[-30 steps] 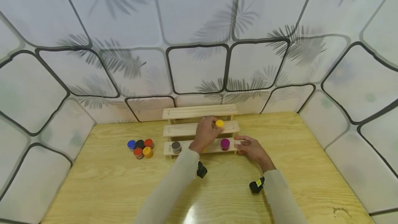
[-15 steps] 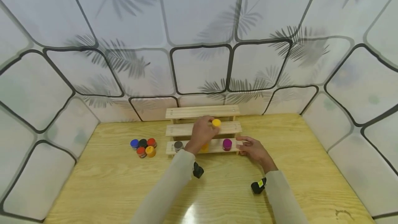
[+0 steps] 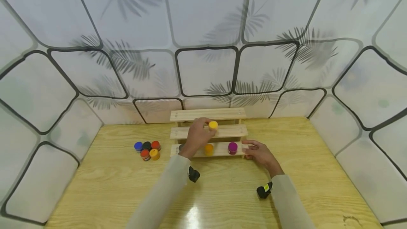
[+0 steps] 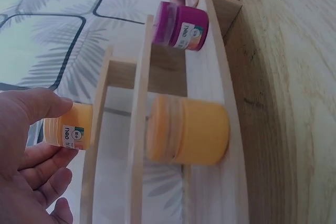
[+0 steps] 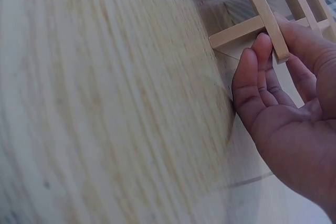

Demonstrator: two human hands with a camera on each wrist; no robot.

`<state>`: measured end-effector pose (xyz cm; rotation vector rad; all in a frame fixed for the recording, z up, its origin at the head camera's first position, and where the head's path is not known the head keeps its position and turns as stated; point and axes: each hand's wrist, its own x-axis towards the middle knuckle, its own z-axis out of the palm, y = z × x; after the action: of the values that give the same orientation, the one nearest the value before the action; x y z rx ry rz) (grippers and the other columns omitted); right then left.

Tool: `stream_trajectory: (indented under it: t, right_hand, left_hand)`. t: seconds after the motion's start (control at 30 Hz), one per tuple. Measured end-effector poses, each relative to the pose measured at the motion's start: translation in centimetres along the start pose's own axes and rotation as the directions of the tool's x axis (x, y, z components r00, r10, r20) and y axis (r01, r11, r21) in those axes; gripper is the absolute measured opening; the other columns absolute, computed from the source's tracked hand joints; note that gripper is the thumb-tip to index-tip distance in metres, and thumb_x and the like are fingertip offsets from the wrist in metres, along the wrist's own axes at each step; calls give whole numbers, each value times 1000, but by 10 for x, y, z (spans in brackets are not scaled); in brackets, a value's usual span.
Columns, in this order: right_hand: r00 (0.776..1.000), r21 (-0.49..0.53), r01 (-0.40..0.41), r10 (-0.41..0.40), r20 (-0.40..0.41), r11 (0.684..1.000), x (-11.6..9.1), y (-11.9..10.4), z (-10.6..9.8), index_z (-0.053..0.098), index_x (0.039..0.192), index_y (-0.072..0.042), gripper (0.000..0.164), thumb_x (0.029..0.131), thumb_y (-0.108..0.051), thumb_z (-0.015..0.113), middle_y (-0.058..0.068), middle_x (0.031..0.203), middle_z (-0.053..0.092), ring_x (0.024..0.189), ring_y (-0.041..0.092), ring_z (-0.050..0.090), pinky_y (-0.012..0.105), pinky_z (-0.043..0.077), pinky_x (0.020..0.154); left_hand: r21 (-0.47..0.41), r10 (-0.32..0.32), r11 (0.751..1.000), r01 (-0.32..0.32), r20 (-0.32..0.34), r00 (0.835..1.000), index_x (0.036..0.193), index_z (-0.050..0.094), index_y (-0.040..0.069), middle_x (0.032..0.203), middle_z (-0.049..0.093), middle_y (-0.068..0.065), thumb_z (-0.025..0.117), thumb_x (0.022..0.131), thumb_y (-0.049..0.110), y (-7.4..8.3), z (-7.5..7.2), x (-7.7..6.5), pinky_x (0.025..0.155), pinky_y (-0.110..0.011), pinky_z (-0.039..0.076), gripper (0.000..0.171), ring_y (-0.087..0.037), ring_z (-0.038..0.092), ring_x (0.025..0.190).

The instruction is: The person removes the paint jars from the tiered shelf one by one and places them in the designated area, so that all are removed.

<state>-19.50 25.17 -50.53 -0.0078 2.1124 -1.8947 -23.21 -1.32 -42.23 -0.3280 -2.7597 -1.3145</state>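
My left hand (image 3: 197, 135) pinches a small yellow paint jar (image 3: 213, 125) between thumb and fingers, over the middle tier of a three-tier wooden rack (image 3: 208, 115). The left wrist view shows the label on the jar (image 4: 73, 129) and its ridged lid. My right hand (image 3: 260, 153) grips the right end of the rack's lowest board, thumb above and fingers below in the right wrist view. On that board stand an orange paint jar (image 3: 208, 149), a purple paint jar (image 3: 233, 147) near the right end, and a dark grey jar (image 3: 181, 147), partly hidden by my left wrist.
Left of the rack, several jars stand grouped on the wooden table (image 3: 105, 186): a blue jar (image 3: 138, 147), a black jar (image 3: 147, 146), two red jars (image 3: 145, 154) and an orange-yellow jar (image 3: 154, 154). A patterned backdrop (image 3: 203, 73) rises right behind the rack.
My left hand has moved left along the middle tier with the yellow jar, uncovering the orange jar and partly covering the grey one. My right hand stays at the rack's end.
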Motion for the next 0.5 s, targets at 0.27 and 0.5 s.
stream_trajectory:
  t: [0.27,0.5]
  right_hand:
    - [1000,7,8,-8,-9,1000,2,5,0,47,133,5,51,89,-13,65,-8,73,61,72,8,60,25,54,71]
    - [1000,11,0,0,-2,1000,3,6,-1,46,134,5,51,90,-13,64,-8,74,61,72,8,60,25,54,71]
  left_hand:
    - [4,-2,1000,2,-14,1000,115,62,8,114,62,-9,69,83,28,-7,-12,-3,88,-44,46,39,-26,55,104]
    - [18,14,1000,-13,-56,998,114,63,9,112,62,-8,70,82,27,-18,-26,-8,83,-42,46,38,-25,54,98]
